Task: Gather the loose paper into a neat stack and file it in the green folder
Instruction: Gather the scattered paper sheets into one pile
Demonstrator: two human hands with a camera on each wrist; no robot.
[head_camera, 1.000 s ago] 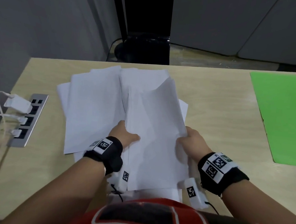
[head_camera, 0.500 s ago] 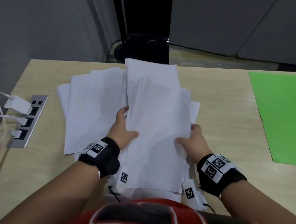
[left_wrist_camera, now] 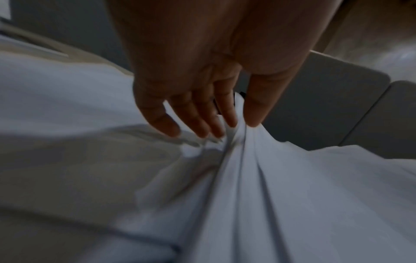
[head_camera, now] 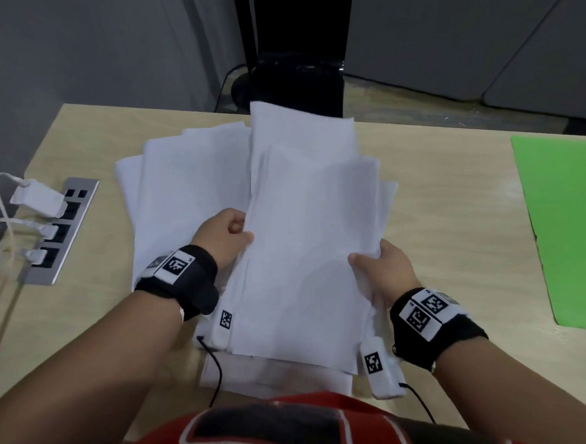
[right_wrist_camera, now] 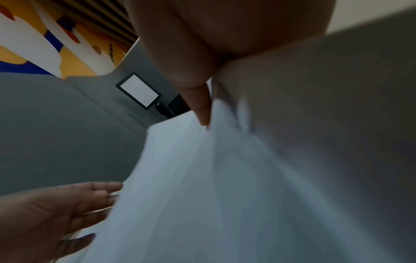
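A bundle of white sheets (head_camera: 311,240) is held up off the light wooden table (head_camera: 450,214), its far edge past the table's back edge. My left hand (head_camera: 239,234) pinches its left edge, thumb on top. My right hand (head_camera: 368,260) grips the right edge the same way. In the left wrist view the paper (left_wrist_camera: 292,195) rises between thumb and fingers (left_wrist_camera: 202,124). In the right wrist view my thumb (right_wrist_camera: 200,106) presses on the sheets (right_wrist_camera: 225,178). More loose sheets (head_camera: 184,187) lie spread underneath and to the left. The green folder (head_camera: 566,221) lies flat at the right.
A metal power strip (head_camera: 64,232) with white plugs and cables is set into the table at the left edge. A black stand (head_camera: 296,81) rises behind the table's back edge. Bare table lies between the paper and the folder.
Both hands have moved up and away from me with the bundle. Its far edge has risen past the table's back edge, and the sheets sit more squarely together.
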